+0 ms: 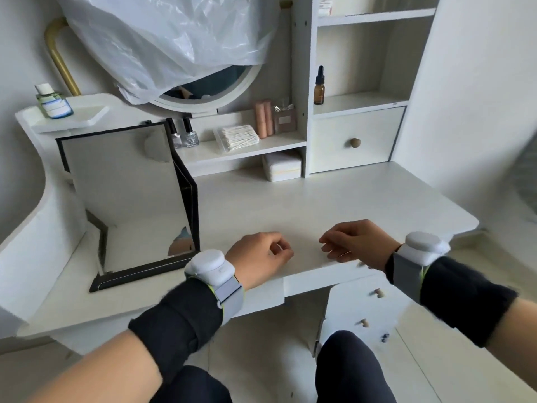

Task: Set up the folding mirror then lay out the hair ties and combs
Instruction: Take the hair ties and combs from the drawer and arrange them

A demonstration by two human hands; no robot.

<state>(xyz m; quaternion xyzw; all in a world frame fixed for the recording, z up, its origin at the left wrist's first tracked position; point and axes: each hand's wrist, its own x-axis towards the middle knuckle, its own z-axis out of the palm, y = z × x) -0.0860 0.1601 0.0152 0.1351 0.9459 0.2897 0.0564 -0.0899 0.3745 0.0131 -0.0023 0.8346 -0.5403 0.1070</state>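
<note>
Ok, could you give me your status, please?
Left hand, right hand empty, loosely curled. Folding mirror standing on desk. Hair ties, combs not in view.

A white table (334, 205) carries a shelf unit at the back. Upper centre, a clear plastic sheet (162, 39) drapes over a round mirror (209, 91), with a gold bar (59, 58) to its left. A green bottle (53, 101) stands on a ledge at upper left. On the low shelf sit two nail polish bottles (190, 133), a pack of cotton swabs (238, 137), pink tubes (263, 119) and a perfume bottle (283, 119); a white box (282, 167) lies beneath it. An amber dropper bottle (319, 87) stands above a drawer (357, 123).
</note>
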